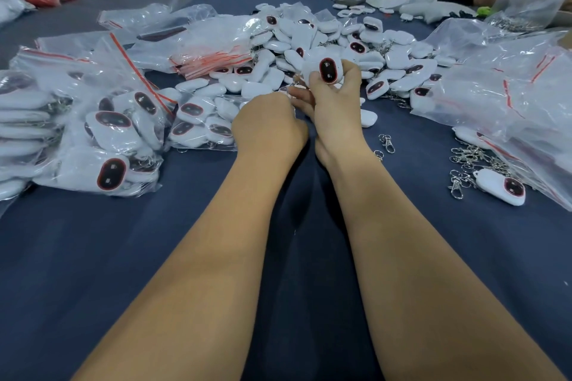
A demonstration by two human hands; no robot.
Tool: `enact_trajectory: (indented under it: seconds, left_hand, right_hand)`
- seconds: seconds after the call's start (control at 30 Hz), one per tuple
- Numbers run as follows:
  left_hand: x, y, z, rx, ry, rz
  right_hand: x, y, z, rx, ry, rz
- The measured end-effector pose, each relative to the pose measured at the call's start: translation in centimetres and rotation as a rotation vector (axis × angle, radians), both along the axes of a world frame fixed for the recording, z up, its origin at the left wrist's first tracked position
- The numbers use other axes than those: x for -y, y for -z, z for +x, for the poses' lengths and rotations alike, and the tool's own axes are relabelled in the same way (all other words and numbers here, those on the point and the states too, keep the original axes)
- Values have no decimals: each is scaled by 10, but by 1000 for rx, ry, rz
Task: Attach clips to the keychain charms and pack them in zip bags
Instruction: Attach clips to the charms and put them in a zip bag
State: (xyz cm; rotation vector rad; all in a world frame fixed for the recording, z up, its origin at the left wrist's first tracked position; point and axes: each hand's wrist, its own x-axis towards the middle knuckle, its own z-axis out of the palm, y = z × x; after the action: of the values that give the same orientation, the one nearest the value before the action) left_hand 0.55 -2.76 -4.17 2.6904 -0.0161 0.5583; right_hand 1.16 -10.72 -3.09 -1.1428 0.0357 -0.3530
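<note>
1. Looking down my two bare forearms over the dark blue cloth-covered table (93,257), I see both hands meeting just short of the charm pile.
2. My left hand (269,127) is clenched, knuckles up; what its fingertips grasp is hidden, so I cannot tell.
3. My right hand (334,96) grips a white pebble-shaped plastic keychain charm with a dark red-rimmed oval face (328,70), raised above the table and touching the left fingertips.
4. Loose silver metal swivel clips (387,143) lie just right of my right wrist.
5. Clear zip bags with red seal strips, filled with charms (102,133), sit at left.
6. Beyond the hands spreads the loose heap of white charms (340,40).
</note>
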Motion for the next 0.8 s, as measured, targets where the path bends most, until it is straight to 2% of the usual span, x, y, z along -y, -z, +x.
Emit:
enact_trajectory:
  seconds: [0.17, 0.33, 0.47, 0.63, 0.8]
  left_hand:
    - [1, 0, 0, 10, -7, -27]
    - [-4, -2, 4, -31, -51, -177]
    - [-6, -3, 3, -9, -48, -270]
    - [-6, -8, 1, 5, -70, -497]
    - [-7, -4, 2, 42, -54, -542]
  right_hand:
    - [-3, -1, -2, -19, -85, 81]
    - [-1, -5, -5, -14, -106, 237]
    - [-5, -6, -5, -70, -151, 256]
    - [-6, -3, -4, -109, -122, 85]
    - [-7, 0, -3, -138, -135, -79]
